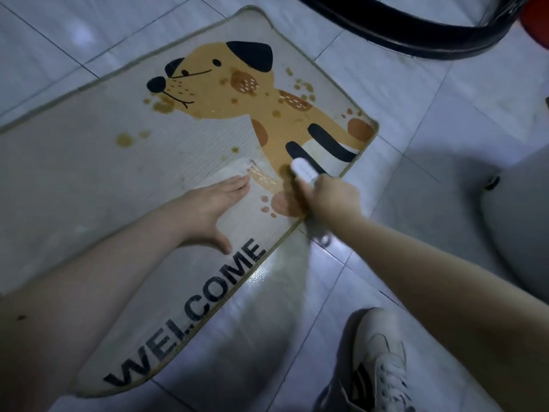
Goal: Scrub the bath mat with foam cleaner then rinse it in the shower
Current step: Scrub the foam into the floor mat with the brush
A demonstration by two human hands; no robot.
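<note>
A beige bath mat (89, 179) with a cartoon dog and the word WELCOME lies flat on the tiled floor. Brown stain spots dot it around the dog's muzzle and back. My left hand (211, 206) presses flat on the mat, fingers straight, beside a pale foamy patch (234, 171). My right hand (332, 200) grips a white scrubbing brush (304, 169), blurred with motion, whose head touches the mat at the dog's hind legs near the right edge.
A black curved rim (416, 34) of a large object crosses the top right. A red thing (537, 28) shows at the far right corner. A pale rounded fixture (520, 221) stands at the right. My white sneaker (380, 364) rests on the wet tiles below.
</note>
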